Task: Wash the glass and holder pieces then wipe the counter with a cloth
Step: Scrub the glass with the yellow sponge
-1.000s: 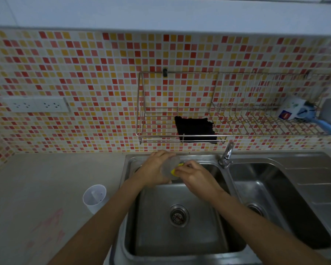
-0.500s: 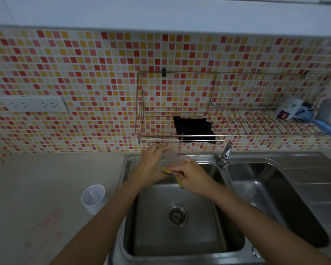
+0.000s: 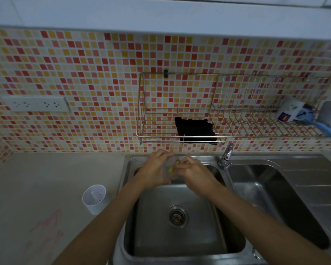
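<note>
Over the back of the left sink basin (image 3: 180, 243), my left hand (image 3: 155, 169) grips a clear glass (image 3: 169, 163), mostly hidden by my fingers. My right hand (image 3: 193, 170) holds a yellow sponge (image 3: 171, 169) pressed against the glass. A white plastic holder piece (image 3: 94, 198) stands upright on the beige counter (image 3: 46, 188), left of the sink. A black cloth (image 3: 196, 131) hangs in the wire wall rack (image 3: 141, 111) above the sink.
The tap (image 3: 225, 155) stands between the two basins, just right of my hands. A second basin (image 3: 271, 197) and a drainboard lie to the right. A white mug (image 3: 290, 110) and a blue brush handle (image 3: 329, 131) sit in the rack's right end. Pink stains (image 3: 48, 226) mark the counter.
Both hands stayed together over the sink back; the sponge shifted against the glass, with less yellow showing now than half a second ago.
</note>
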A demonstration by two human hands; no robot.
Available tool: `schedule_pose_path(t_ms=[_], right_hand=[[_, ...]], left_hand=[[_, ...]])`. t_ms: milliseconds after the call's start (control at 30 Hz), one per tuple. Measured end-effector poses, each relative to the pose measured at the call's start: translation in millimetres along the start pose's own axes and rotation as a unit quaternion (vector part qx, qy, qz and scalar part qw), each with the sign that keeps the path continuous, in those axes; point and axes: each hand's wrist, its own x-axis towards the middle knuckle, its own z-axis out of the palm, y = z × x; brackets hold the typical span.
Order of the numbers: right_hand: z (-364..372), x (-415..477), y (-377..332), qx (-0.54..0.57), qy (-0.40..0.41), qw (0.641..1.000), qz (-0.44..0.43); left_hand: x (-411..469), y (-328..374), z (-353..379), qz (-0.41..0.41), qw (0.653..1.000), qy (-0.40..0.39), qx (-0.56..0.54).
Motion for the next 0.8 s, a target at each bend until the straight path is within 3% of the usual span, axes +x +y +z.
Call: schedule_pose_path(t_ms=[67, 233, 400, 567, 700, 800], right_hand=[[-3, 0, 9, -0.022, 0.015, 1.000, 0.011], [2, -10, -5, 0.089, -0.021, 0.995, 0.037], [6, -9, 12, -0.013, -0.019, 1.000, -0.011], [2, -15, -3, -0.032, 0.014, 0.999, -0.019], [3, -12, 2, -0.038, 0.034, 0.999, -0.009], [-2, -7, 0, -0.040, 0.042, 0.998, -0.005]], left_hand=[[1, 0, -2, -0.006, 1.000, 0.004, -0.012], [0, -5, -6, -0.005, 1.000, -0.007, -0.005], [-1, -3, -2, -0.016, 0.999, -0.023, -0.015], [-2, -2, -5, -0.014, 0.999, -0.038, -0.021], [-4, 4, -1, -0.050, 0.994, -0.006, -0.098], [-4, 9, 4, -0.068, 0.994, 0.043, -0.078]])
